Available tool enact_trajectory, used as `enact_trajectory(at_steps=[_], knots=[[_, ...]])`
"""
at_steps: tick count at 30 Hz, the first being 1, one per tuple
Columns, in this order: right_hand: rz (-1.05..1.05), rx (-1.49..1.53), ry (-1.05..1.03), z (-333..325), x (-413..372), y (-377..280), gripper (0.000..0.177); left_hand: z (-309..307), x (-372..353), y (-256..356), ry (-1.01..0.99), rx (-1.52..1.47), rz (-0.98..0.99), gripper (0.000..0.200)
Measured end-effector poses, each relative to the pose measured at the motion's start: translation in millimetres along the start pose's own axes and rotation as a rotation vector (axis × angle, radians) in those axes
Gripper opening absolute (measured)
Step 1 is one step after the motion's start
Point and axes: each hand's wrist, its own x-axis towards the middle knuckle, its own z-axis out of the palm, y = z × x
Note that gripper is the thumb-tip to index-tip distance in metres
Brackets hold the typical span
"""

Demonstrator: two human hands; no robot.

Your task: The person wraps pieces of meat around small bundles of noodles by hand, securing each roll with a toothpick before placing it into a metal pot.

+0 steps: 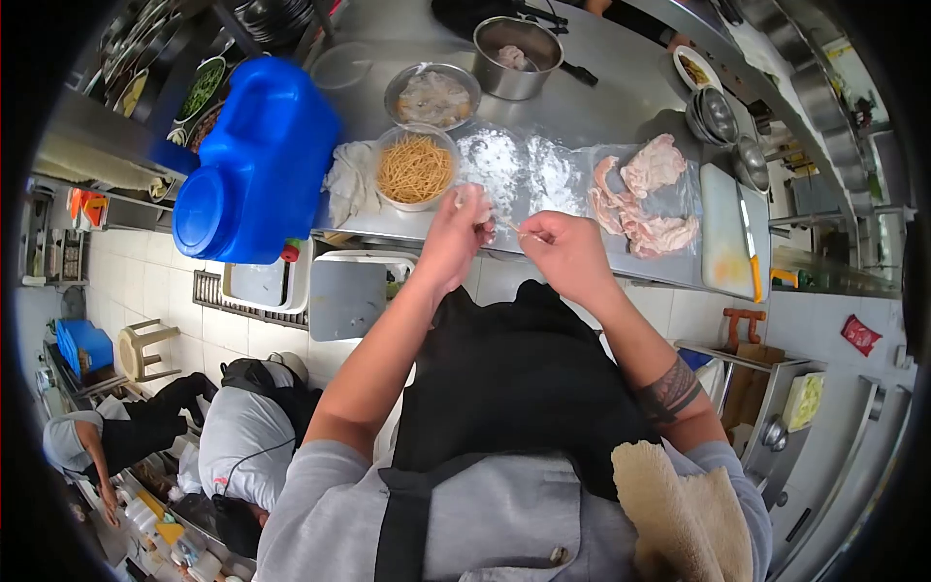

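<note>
A thin, pale piece (508,226), too small to identify, spans the hands above the near edge of the table (621,107). The left hand (458,238) curls its fingers, their grip unclear; the right hand (570,250) pinches the piece. Beyond lie white powder (490,163), a bowl of tan sticks (415,167) and, right, raw meat (655,167).

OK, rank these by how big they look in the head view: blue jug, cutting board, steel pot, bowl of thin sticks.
1. Blue jug
2. Cutting board
3. Steel pot and bowl of thin sticks: too alike to rank
</note>
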Motion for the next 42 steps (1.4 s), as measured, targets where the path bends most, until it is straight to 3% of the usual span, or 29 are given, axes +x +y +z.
enact_trajectory(at_steps=[2, 20, 30, 35, 37, 42], knots=[[-0.009, 0.009, 0.002, -4.9, -3.3, 2.3, 0.018, 15.3, 0.9, 4.4, 0.012, -0.148, -0.049, 0.038], [-0.021, -0.034, 0.086, -42.5, -7.7, 32.4, 0.015, 63.7, 13.1, -28.7, -0.143, 0.046, 0.076, 0.032], [-0.091, 0.208, 0.213, -17.3, -14.9, 50.4, 0.010, 72.1, 9.7, -20.5, -0.162, -0.082, 0.032, 0.032], [-0.090, 0.354, 0.255, -9.0, -7.3, 46.2, 0.010, 77.1, 8.7, -24.1, -0.135, 0.149, 0.090, 0.033], [0.234, 0.473, 0.092, -18.7, -6.7, 33.0, 0.011, 73.4, 12.2, -21.7, -0.109, 0.239, 0.147, 0.034], [0.209, 0.376, 0.040, -11.8, -5.8, 52.4, 0.012, 74.1, 5.1, -17.8, -0.052, 0.486, 0.236, 0.036]])
